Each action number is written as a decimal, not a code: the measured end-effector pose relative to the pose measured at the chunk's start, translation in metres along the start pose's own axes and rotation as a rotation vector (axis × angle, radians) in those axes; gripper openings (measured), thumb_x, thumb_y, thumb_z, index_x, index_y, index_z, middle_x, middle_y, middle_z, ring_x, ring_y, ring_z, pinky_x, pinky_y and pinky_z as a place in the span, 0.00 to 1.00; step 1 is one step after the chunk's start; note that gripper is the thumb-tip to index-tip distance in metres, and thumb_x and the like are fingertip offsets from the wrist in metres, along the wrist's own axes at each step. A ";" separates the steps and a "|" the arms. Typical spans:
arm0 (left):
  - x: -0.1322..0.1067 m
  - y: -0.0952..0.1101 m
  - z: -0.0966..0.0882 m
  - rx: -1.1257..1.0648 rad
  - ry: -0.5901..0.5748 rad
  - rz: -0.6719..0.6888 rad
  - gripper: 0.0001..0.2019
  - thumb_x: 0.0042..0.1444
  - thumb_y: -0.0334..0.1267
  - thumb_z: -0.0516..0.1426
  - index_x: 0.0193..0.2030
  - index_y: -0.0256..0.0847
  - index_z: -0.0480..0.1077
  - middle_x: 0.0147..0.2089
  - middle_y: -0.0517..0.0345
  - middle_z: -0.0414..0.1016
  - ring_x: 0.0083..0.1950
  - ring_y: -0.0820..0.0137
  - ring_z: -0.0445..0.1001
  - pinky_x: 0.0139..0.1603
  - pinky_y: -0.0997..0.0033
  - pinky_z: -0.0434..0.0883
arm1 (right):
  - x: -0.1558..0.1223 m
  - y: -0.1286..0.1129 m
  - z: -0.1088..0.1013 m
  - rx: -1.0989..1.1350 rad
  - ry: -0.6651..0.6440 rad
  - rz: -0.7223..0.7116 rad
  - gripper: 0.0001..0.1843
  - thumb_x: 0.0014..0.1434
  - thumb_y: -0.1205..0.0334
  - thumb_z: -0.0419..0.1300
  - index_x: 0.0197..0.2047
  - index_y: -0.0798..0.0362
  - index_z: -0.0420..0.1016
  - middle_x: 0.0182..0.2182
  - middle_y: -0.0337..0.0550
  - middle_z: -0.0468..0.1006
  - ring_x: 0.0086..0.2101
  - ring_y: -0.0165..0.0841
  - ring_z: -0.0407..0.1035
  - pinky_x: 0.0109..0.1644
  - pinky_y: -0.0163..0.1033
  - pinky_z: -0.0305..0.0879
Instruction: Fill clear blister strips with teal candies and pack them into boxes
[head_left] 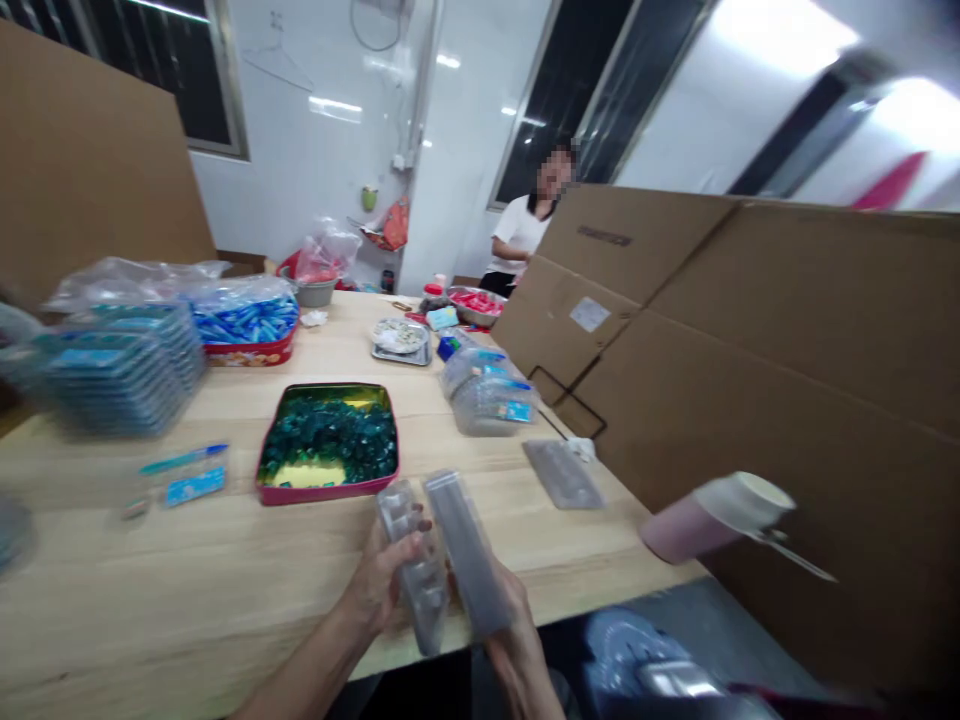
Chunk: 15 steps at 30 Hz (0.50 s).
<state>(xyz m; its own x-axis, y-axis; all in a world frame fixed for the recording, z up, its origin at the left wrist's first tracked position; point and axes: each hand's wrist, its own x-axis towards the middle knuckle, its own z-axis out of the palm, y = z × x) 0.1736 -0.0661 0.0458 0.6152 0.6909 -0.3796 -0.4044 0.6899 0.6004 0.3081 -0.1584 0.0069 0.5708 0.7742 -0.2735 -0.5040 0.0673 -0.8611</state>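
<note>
My left hand [382,580] grips a clear plastic tray [420,575] with moulded hollows, its thumb across the front. Beside it, my right hand [514,620] is closed around a second clear plastic piece [465,550], a long shape like a stack of trays; its fingers are partly hidden behind it. Both pieces tilt upright over the table's front edge, a narrow gap between them. Just beyond stands a pink-rimmed tin [326,492] of dark teal glassy pieces [330,435]. Left of the tin lie a blue pen [184,458] and a blue card [195,487].
Stacked filled clear packs [112,375] stand at left, near a red basket [251,352] of blue pens. More clear packs [487,400], a flat clear tray [562,473] and a pink bottle [709,515] line the right, along a cardboard wall [787,380]. A person [525,230] is behind.
</note>
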 end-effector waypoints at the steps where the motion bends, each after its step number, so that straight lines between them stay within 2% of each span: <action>1: 0.001 0.000 -0.001 -0.012 0.027 -0.023 0.30 0.33 0.42 0.70 0.47 0.40 0.70 0.40 0.52 0.78 0.38 0.60 0.76 0.42 0.60 0.72 | 0.003 -0.005 -0.007 -0.017 0.021 -0.027 0.15 0.45 0.51 0.68 0.29 0.55 0.79 0.24 0.41 0.78 0.24 0.31 0.68 0.29 0.34 0.64; 4: 0.003 0.002 -0.010 -0.100 0.026 -0.134 0.31 0.36 0.46 0.68 0.49 0.39 0.70 0.40 0.50 0.79 0.40 0.58 0.77 0.46 0.59 0.71 | 0.018 -0.029 -0.037 -0.109 0.135 -0.141 0.16 0.41 0.52 0.70 0.29 0.57 0.79 0.25 0.42 0.78 0.25 0.31 0.69 0.28 0.33 0.63; 8: 0.002 0.006 -0.033 -0.271 -0.128 -0.309 0.34 0.41 0.57 0.63 0.51 0.35 0.70 0.46 0.41 0.77 0.45 0.51 0.76 0.52 0.49 0.68 | 0.055 -0.077 -0.097 -0.392 0.412 -0.332 0.21 0.37 0.48 0.69 0.26 0.59 0.79 0.21 0.43 0.77 0.21 0.32 0.67 0.23 0.34 0.61; 9: 0.000 0.006 -0.038 -0.297 -0.150 -0.315 0.36 0.42 0.59 0.62 0.53 0.34 0.69 0.48 0.39 0.76 0.47 0.49 0.75 0.54 0.48 0.66 | 0.067 -0.090 -0.111 -0.474 0.509 -0.388 0.22 0.36 0.46 0.68 0.25 0.59 0.79 0.19 0.43 0.76 0.20 0.32 0.67 0.22 0.35 0.61; 11: -0.004 0.004 -0.046 -0.333 -0.153 -0.289 0.39 0.44 0.61 0.59 0.56 0.34 0.67 0.52 0.36 0.74 0.51 0.47 0.73 0.57 0.45 0.63 | 0.092 -0.113 -0.136 -0.544 0.613 -0.461 0.25 0.35 0.45 0.67 0.27 0.60 0.79 0.21 0.44 0.77 0.21 0.34 0.68 0.25 0.37 0.64; 15: -0.010 0.000 -0.049 -0.364 -0.132 -0.259 0.41 0.46 0.63 0.56 0.60 0.34 0.63 0.57 0.37 0.69 0.59 0.47 0.65 0.61 0.45 0.58 | 0.136 -0.144 -0.162 -0.692 0.744 -0.599 0.27 0.35 0.43 0.65 0.29 0.61 0.77 0.22 0.46 0.77 0.25 0.38 0.70 0.29 0.40 0.65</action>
<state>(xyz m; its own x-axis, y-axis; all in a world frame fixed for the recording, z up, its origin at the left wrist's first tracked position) 0.1340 -0.0620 0.0150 0.7986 0.4690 -0.3771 -0.4227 0.8832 0.2031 0.5634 -0.1642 0.0246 0.9497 0.1618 0.2682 0.3013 -0.2375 -0.9235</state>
